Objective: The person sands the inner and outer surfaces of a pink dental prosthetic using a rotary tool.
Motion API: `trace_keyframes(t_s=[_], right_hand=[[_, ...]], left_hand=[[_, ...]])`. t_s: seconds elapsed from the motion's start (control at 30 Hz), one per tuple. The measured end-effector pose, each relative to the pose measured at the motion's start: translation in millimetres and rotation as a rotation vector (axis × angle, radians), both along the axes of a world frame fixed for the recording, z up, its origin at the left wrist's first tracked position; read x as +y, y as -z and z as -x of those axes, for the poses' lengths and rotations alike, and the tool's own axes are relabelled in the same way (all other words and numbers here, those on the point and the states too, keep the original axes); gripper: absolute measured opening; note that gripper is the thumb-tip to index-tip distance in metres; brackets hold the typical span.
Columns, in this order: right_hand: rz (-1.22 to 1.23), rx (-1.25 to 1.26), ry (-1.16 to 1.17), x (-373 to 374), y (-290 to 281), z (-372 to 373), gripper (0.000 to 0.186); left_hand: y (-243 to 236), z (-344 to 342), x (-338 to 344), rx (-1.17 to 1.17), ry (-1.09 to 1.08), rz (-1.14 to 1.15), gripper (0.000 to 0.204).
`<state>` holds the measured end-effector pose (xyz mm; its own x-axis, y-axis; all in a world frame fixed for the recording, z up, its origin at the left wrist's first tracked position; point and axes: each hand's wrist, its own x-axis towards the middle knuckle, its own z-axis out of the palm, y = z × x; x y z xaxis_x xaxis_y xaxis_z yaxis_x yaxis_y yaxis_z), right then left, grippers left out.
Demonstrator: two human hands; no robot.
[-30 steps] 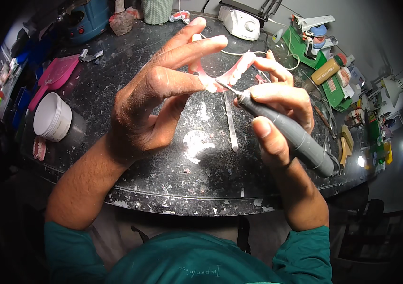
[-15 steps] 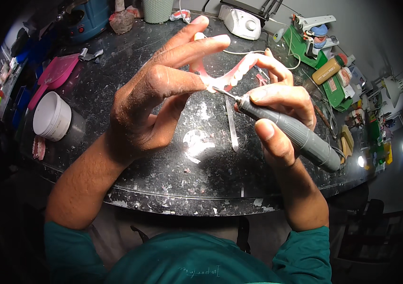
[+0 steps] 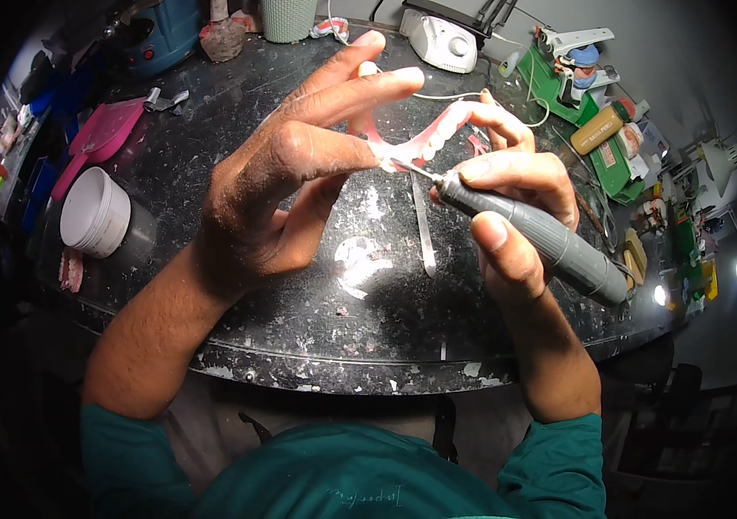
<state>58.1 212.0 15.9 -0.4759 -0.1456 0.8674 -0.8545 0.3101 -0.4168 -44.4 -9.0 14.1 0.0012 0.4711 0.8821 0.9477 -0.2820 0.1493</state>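
Observation:
My left hand grips a pink denture with white teeth between its fingers above the bench. My right hand is closed on a dark grey rotary handpiece, and its fingertips near the top are close to the denture's right arm. The handpiece's thin metal bit meets the front of the denture. Beneath them a flat metal blade lies on the scuffed black bench. Another pink denture lies at the left beside a white tub.
A pink dustpan is at left. At the back stand a blue machine, a woven basket and a white control box with a cord. Green trays with models, bottles and tools crowd the right; a lamp is beyond.
The right hand and handpiece have shifted slightly, the tool's back end rising and moving rightward. The denture has tilted a little in the fingers, its right side slightly lower.

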Motion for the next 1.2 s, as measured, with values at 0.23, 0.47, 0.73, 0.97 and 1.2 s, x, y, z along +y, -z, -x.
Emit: trace_keyframes(t_s=[0.23, 0.47, 0.73, 0.97, 1.2], right_hand=[[0.009, -0.027, 0.011, 0.1, 1.1, -1.2, 0.033], [0.023, -0.036, 0.006, -2.4, -0.8, -2.4, 0.032], [0.014, -0.029, 0.012, 0.7, -0.3, -1.2, 0.032], [0.038, 0.116, 0.198, -5.3, 0.6, -5.3, 0.047], [-0.384, 0.252, 0.383, -21.8, -9.9, -12.7, 0.045]], left_hand=[[-0.4, 2.2, 0.3, 0.024, 0.003, -0.007, 0.031], [-1.3, -2.5, -0.5, -0.001, 0.001, -0.001, 0.032], [-0.4, -4.4, 0.5, -0.031, -0.017, -0.008, 0.032], [-0.7, -0.2, -1.9, 0.054, -0.079, 0.0, 0.031], [1.5, -6.0, 2.3, -0.02, -0.011, 0.019, 0.031]])
